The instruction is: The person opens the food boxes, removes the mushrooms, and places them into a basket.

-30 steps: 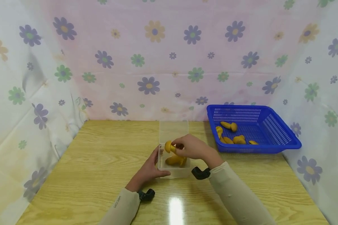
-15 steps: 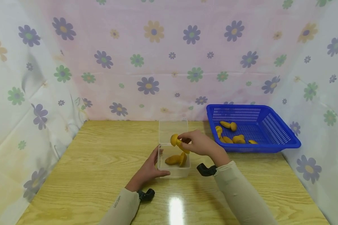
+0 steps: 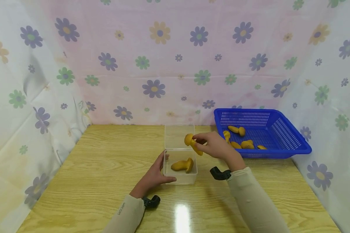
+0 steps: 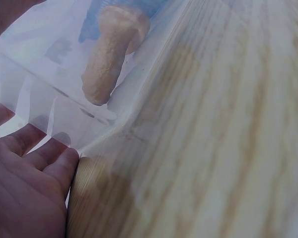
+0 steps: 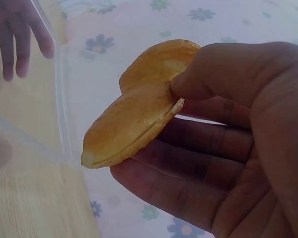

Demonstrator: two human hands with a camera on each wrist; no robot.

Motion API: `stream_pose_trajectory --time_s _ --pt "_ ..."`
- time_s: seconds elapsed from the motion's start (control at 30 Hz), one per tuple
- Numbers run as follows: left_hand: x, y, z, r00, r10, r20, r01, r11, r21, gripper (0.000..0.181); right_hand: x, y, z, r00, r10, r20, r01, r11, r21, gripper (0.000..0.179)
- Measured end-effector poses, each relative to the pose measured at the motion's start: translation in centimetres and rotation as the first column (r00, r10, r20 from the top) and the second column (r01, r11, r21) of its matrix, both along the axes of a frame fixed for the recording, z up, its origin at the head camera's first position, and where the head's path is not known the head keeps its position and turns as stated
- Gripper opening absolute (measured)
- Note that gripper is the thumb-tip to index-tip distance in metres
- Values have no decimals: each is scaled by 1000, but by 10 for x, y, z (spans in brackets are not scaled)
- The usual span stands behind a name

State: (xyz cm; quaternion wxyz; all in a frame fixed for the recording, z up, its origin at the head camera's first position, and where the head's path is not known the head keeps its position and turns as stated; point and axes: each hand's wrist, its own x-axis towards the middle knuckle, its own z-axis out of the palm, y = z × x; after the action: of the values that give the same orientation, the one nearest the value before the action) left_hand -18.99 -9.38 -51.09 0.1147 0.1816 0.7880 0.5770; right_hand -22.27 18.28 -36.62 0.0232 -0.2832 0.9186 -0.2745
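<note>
In the head view, my right hand (image 3: 217, 145) pinches a yellow mushroom (image 3: 189, 139) between thumb and fingers, above and behind the right side of a clear plastic box. The right wrist view shows this mushroom (image 5: 134, 119) close up, its two rounded parts joined under the thumb. My left hand (image 3: 153, 176) rests against the left side of the clear plastic box (image 3: 186, 180), thumb along the front and fingers straight along the wall. Another yellow mushroom (image 3: 179, 165) lies on its side in the box. Its hinged lid (image 3: 179, 136) is laid back behind.
To the back right stands a blue perforated basket (image 3: 306, 149) with several yellow mushrooms in it, one of them (image 3: 237, 130) at its left. The wooden table (image 3: 105, 168) meets a flower-printed cloth (image 3: 128, 48) at the back and sides.
My right hand has lifted up and to the right from over the box with the mushroom, uncovering the one inside. My left hand has stayed in place.
</note>
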Motion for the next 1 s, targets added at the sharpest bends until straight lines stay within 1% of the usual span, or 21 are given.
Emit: stream_pose_trajectory --time_s 0.17,0.37,0.6,0.77,0.83,1.0 --pt "0 0 0 1000 -5 3 5 1000 -11 119 -3 10 -3 999 -39 -12 39 999 -6 37" --pt "1 1 0 1000 5 7 -5 1000 5 118 -7 22 -4 996 -90 20 90 996 -16 39" --pt "2 1 -1 1000 11 11 -11 1000 -5 117 -9 33 -4 994 -103 -36 103 995 -5 38" --pt "1 1 -1 1000 14 14 -14 1000 -11 117 -12 41 -6 988 -151 -38 151 988 -9 38" --pt "2 2 1 1000 15 21 -15 1000 -20 118 -12 45 -6 985 -169 -44 169 986 -3 39" --pt "11 3 23 999 -1 43 2 1000 -18 117 -14 52 -6 978 -204 -53 204 979 0 41"
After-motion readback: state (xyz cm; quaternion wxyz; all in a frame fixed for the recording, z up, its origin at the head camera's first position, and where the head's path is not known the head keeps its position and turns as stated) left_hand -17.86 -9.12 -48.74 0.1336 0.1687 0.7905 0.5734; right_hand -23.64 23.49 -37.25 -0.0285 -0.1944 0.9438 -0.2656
